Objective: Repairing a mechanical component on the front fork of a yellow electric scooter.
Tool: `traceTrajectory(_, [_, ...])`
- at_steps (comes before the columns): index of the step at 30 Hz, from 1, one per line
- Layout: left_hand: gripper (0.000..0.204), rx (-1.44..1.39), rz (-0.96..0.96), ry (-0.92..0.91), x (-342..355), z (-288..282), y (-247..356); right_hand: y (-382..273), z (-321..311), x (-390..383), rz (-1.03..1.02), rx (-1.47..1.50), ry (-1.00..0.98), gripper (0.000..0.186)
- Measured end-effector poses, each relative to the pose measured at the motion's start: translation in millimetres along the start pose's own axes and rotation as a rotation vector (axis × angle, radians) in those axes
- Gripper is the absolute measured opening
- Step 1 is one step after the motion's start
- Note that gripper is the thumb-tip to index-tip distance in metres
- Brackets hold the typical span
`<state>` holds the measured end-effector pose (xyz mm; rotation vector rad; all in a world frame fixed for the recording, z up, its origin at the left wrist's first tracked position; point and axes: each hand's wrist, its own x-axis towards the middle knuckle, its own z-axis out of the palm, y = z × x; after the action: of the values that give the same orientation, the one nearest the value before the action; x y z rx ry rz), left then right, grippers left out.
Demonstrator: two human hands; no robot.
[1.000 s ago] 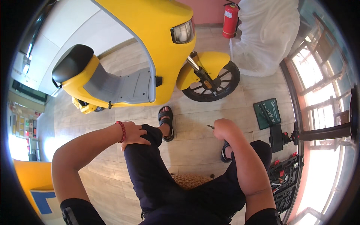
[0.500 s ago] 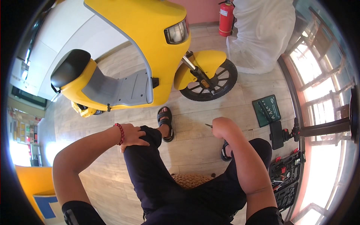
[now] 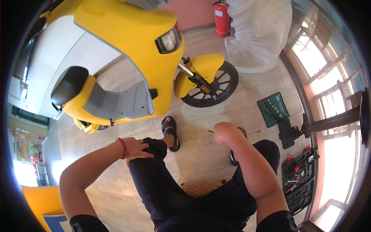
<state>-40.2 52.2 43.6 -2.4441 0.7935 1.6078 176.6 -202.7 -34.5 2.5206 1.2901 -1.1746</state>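
My left hand (image 3: 138, 149), with a red bead bracelet (image 3: 123, 148) at the wrist, lies on my left knee, fingers stretched over the dark trousers. Held out above the floor, my right hand (image 3: 225, 132) is closed around a thin, dark, pointed tool (image 3: 210, 132). Only the tool's tip sticks out on the left, so its kind cannot be made out. Beyond both hands stands a yellow electric scooter (image 3: 162, 73) with a grey footboard and a black seat. Its black front wheel (image 3: 216, 91) is turned to the right, apart from my right hand.
To the right lie a green tool pouch (image 3: 266, 116), a black case (image 3: 286, 135), a power drill (image 3: 299, 131) and an open black toolbox (image 3: 297, 179). A red fire extinguisher (image 3: 222, 19) stands at the back beside white plastic sheeting (image 3: 257, 42). A woven stool (image 3: 201, 188) is under me.
The view has shifted slightly, moving the scooter's front left in the picture. My right hand sits a little further left with the tool still in it. My left hand stays on the knee.
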Motion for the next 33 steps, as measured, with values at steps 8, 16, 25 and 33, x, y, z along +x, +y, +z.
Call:
traceTrajectory(8, [0.101, 0.007, -0.013, -0.094, 3, -15, 5, 3, 8, -3, -0.09, 0.026, 0.098, 0.019])
traceTrajectory(16, [0.105, 0.026, -0.001, -0.063, 7, -10, 1, 1, 3, -5, -0.076, 0.031, 0.056, 0.02])
traceTrajectory(25, [0.1, 0.037, 0.006, -0.129, 7, -22, 3, -2, -5, -11, -0.073, -0.005, 0.013, 0.021])
traceTrajectory(33, [0.102, 0.028, 0.01, -0.079, 7, -12, 1, 0, 1, -5, -0.071, -0.023, 0.013, 0.021])
